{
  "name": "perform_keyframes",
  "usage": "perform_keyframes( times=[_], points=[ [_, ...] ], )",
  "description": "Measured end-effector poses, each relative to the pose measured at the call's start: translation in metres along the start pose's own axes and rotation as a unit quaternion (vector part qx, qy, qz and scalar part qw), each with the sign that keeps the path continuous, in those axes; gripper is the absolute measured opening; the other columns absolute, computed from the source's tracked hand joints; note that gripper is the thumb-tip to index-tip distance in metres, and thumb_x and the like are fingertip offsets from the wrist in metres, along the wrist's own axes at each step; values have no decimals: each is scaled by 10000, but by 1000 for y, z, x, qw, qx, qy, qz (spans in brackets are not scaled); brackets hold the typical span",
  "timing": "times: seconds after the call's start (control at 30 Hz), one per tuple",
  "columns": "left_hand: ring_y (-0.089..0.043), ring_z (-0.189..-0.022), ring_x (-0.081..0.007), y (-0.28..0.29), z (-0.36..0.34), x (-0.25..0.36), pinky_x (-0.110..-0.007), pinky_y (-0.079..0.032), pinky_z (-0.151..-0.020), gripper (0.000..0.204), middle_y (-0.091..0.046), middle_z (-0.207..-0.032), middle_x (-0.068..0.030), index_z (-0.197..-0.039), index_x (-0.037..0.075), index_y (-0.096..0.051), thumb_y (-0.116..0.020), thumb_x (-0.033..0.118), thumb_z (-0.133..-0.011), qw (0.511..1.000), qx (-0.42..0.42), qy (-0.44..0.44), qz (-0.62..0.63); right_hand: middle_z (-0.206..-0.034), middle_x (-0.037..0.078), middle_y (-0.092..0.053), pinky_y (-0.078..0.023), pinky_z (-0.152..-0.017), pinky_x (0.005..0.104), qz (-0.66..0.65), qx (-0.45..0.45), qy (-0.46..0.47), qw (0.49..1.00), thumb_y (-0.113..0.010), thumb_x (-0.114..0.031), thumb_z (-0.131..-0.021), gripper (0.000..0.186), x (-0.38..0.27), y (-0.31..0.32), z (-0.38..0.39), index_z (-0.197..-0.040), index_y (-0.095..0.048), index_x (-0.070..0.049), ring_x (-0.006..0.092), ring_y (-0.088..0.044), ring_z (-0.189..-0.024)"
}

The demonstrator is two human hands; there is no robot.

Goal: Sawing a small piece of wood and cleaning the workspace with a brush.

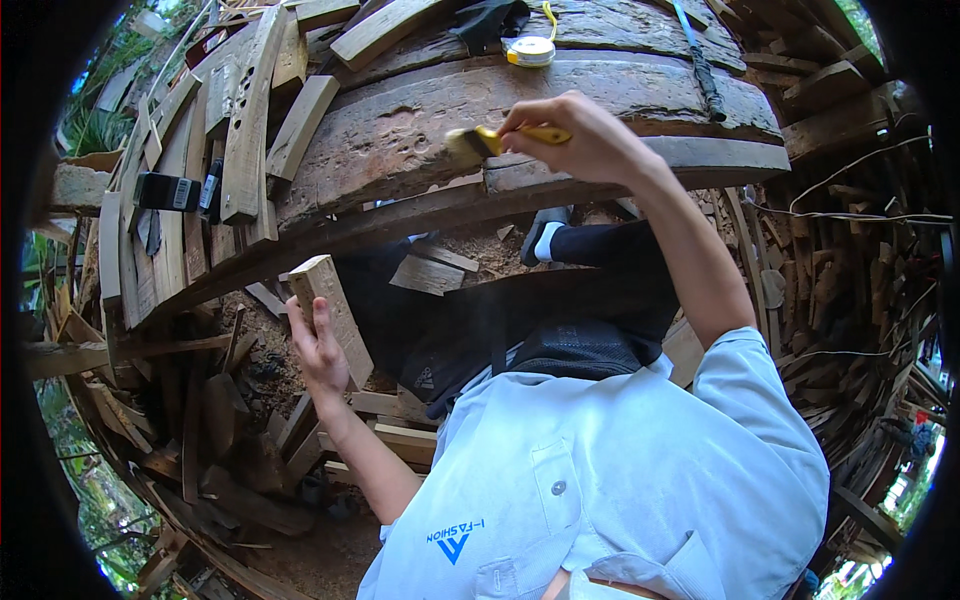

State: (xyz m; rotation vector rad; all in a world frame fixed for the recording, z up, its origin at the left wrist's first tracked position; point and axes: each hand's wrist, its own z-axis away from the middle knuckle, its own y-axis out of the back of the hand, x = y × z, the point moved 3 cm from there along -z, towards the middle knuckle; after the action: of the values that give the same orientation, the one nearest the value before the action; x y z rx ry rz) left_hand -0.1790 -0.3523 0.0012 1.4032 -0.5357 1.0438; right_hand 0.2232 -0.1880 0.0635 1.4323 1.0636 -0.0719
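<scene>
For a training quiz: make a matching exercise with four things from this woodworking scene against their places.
1 paintbrush
2 short wood block
3 tape measure
4 black screwdriver-like tool

a in the left hand
b on the bench top, far right
c in the right hand, bristles on the plank
d on the bench top beside a black cloth

Pairs: 1-c, 2-a, 3-d, 4-b

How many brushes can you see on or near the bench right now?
1: a yellow-handled brush in the right hand, bristles on the curved wooden slab. The left hand holds a wooden block. Others could be hidden among the scrap wood.
</scene>
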Motion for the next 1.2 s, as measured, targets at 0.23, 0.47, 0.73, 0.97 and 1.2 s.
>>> perform_keyframes(
  times=[0.23,0.47,0.73,0.97,1.2],
  points=[
    [-490,-841,-146,-9,2,27,-327,-439,-794,510,-545,-933,-42,-1171,69,-513,-491,569,-1075,996,27,-85,6,-934,80,-776,-590,-716,349,-13,-61,22,998,-713,-219,-993,151,-30,-32,15,-1098,-743,-114,212,-746,-811],
    [-483,-842,-142,-6,2,36,-312,-430,-789,515,-531,-927,-32,-1154,67,-509,-496,575,-1072,994,35,-103,11,-925,102,-775,-593,-733,366,-96,26,-57,993,-688,-199,-1005,146,-12,-34,22,-1079,-746,-86,234,-746,-809],
    [-485,-759,-127,-14,0,46,-312,-436,-708,557,-556,-862,-33,-1144,61,-519,-509,610,-1052,993,23,-111,-8,-928,100,-771,-594,-761,372,-71,49,-64,994,-688,-207,-1001,148,-20,-38,10,-1078,-751,-97,236,-742,-814],
    [-504,-758,-126,-11,1,44,-307,-440,-697,523,-581,-864,-40,-1156,57,-517,-518,572,-1064,993,28,-115,0,-919,108,-782,-608,-713,347,-100,69,14,993,-691,-257,-1023,216,-15,-59,-37,-1123,-738,-72,200,-739,-773],
    [-537,-789,-145,-7,4,34,-320,-462,-730,524,-605,-897,-56,-1167,60,-511,-508,575,-1066,995,25,-100,2,-947,175,-770,-586,-762,431,-208,-33,-32,977,-714,-307,-983,267,-35,-78,-71,-1094,-759,-68,325,-749,-823]
  ],
)
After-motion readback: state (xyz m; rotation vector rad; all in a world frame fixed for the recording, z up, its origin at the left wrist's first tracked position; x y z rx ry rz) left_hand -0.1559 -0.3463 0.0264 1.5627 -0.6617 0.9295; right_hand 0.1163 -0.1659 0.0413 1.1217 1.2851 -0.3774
